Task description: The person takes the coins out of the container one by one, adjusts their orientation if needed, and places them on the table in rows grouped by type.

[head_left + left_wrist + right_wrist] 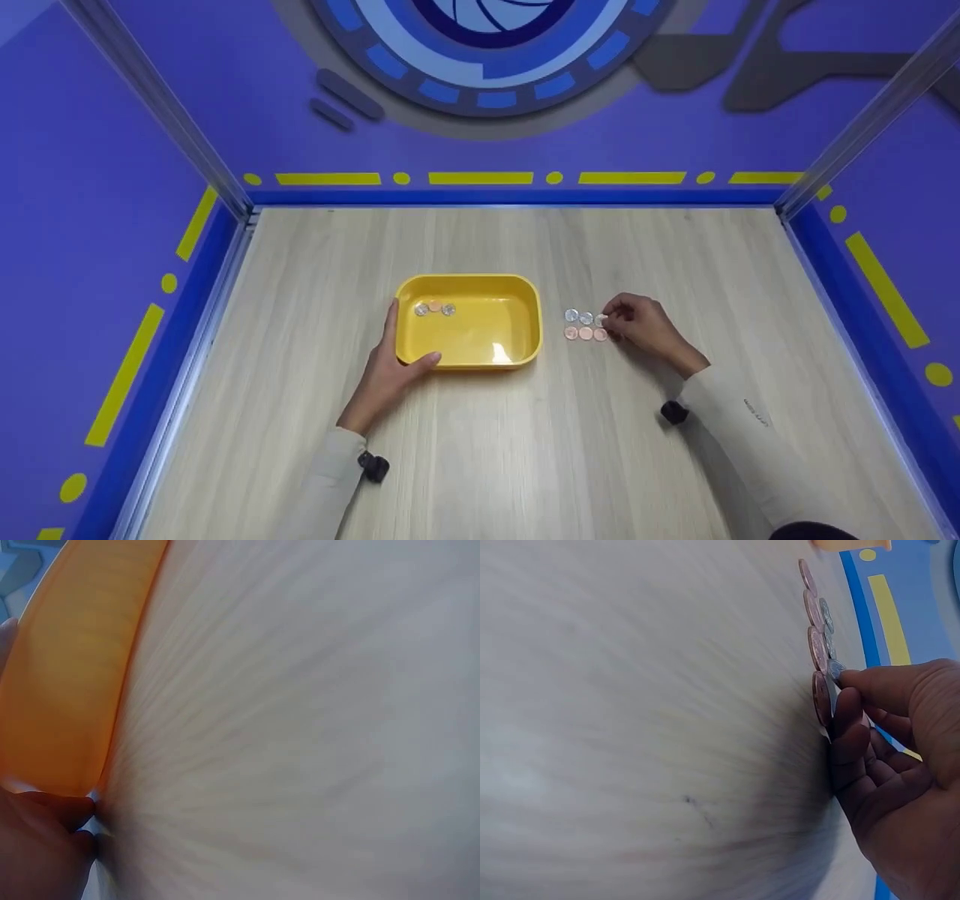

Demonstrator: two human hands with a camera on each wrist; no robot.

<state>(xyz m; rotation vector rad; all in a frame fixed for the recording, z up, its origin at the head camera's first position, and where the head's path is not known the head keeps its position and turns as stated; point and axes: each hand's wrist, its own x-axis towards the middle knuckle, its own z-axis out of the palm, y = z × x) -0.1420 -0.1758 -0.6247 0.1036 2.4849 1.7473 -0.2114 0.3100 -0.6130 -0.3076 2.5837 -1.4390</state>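
My left hand [384, 379] grips the left end of a yellow plastic tray [469, 366], its thumb over the front rim and its fingers along the left side. The tray's orange-looking wall [71, 667] fills the upper left of the left wrist view. To the right of the tray, silver coins [571, 315] lie in a row behind a row of copper coins [571, 333]. My right hand [641, 326] is at the right end of these rows, pinching a silver coin [835, 671] with thumb and finger. Its other fingers are curled beside the nearest copper coin [822, 699].
Inside the tray, two silver coins [448, 309] and a copper coin [435, 306] lie near the back left. The pale wood table [480, 457] is enclosed by blue-purple panels [247, 150] at the back and sides. Metal rails [180, 382] run along the table's edges.
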